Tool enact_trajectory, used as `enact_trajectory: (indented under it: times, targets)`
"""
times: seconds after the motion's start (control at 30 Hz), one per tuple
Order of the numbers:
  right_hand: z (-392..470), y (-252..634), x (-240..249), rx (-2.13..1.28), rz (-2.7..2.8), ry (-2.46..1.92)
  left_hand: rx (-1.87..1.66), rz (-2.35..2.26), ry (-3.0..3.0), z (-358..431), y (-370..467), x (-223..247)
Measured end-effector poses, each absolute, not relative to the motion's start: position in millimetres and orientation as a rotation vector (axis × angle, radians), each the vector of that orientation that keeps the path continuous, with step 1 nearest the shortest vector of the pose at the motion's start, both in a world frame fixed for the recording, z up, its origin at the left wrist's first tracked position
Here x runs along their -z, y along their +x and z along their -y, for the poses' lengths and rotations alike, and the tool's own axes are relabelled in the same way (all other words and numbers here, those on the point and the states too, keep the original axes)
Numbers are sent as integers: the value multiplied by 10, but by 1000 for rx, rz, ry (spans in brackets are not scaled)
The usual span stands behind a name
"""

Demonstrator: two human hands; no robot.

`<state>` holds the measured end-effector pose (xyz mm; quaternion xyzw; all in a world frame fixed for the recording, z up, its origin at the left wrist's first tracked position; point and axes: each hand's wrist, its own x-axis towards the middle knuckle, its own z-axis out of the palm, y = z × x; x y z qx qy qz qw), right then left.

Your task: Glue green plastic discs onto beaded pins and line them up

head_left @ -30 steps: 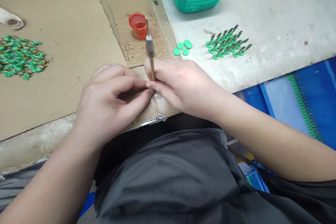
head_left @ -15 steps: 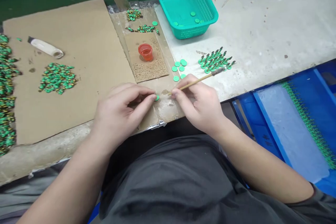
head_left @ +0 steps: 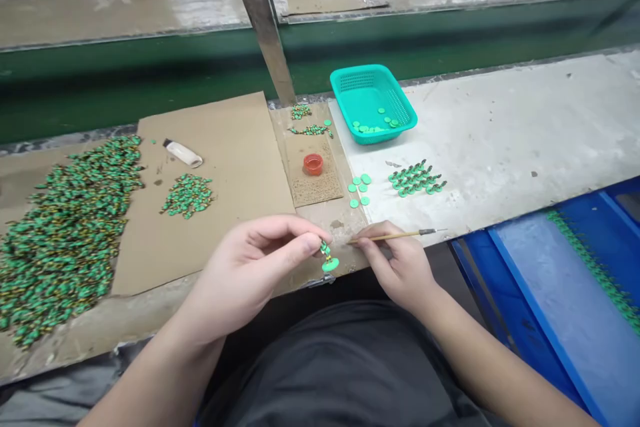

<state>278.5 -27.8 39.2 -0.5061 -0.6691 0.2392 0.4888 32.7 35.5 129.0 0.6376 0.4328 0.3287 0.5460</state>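
Between the thumb and fingers of my left hand (head_left: 260, 273) hangs a small green figure (head_left: 326, 251) with dark and yellow parts. A round green disc (head_left: 331, 265) sits at its lower end, just above the bench edge. My right hand (head_left: 403, 270) pinches a thin wooden stick (head_left: 393, 236), whose grey end with a fine point aims right. Its other end points toward the figure without touching it. Beyond my hands, a small red cup (head_left: 313, 164) stands on a speckled cardboard piece (head_left: 320, 193). Several loose green discs (head_left: 363, 187) lie right of the cardboard.
Rows of figures on discs (head_left: 417, 179) stand on the white bench (head_left: 500, 140). Behind them, a teal basket (head_left: 411, 121) holds discs. A large heap of green pieces (head_left: 70, 233), a smaller pile (head_left: 187, 195) and a white tube (head_left: 183, 153) lie left. Blue crates (head_left: 530, 300) are at right.
The view has tilted upward, showing more behind the bench. My left hand has turned, bringing the figure and its disc into clear sight. My right hand still holds the stick.
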Motion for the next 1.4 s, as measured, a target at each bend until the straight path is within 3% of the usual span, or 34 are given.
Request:
enact_trajectory:
  times: [0.37, 0.7, 1.07, 1.4]
  targets:
    - [248, 2773, -347, -658, 1596, -1174, -782, -1029, 1550, -492, 344, -1323]
    - [285, 2805, -354, -712, 1602, -1223, -662, -1320, 1849, -659, 334, -912]
    - [1107, 3353, -462, -733, 1390, -1477, -705, -744, 2538, -1144, 1705, -915]
    - [1515, 3674, -407, -776, 1197, -1570, -611, -783, 2846, -1408, 2234, -753]
